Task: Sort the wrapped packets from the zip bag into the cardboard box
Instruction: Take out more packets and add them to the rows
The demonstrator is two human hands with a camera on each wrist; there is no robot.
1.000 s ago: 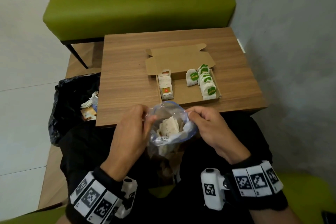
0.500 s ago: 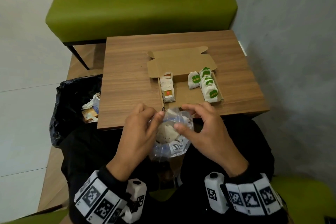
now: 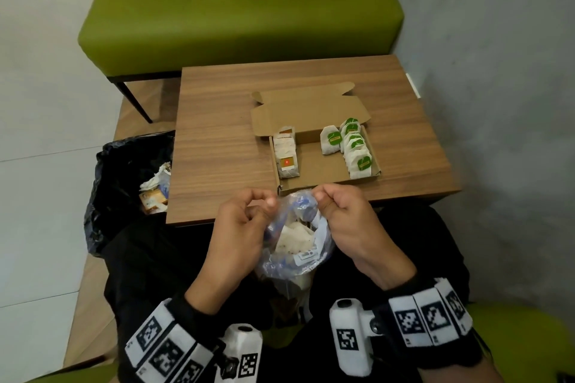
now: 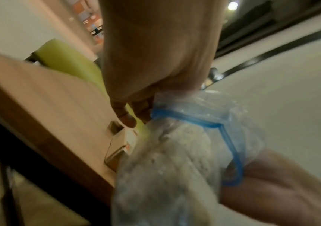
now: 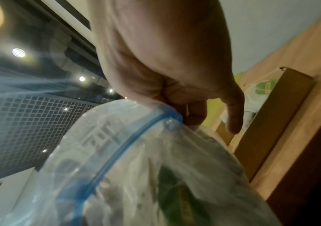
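A clear zip bag [image 3: 295,246] with a blue seal strip [image 4: 186,118] hangs over my lap, just in front of the table's near edge. My left hand [image 3: 245,221] pinches the left side of its rim and my right hand [image 3: 339,214] pinches the right side [image 5: 172,120]. White wrapped packets [image 3: 295,238] fill the bag. The open cardboard box [image 3: 323,165] lies on the table beyond my hands. It holds red-labelled packets [image 3: 286,155] in a row on the left and green-labelled packets [image 3: 354,146] on the right.
The wooden table [image 3: 217,146] stands before a green bench [image 3: 236,6]. A black rubbish bag [image 3: 124,183] with paper scraps sits on the floor to the left. A grey wall [image 3: 497,102] runs close along the right side.
Both hands have shifted on the bag's rim from a wide round mouth to a tighter pinch near its top. The bag has moved closer to the box's near edge.
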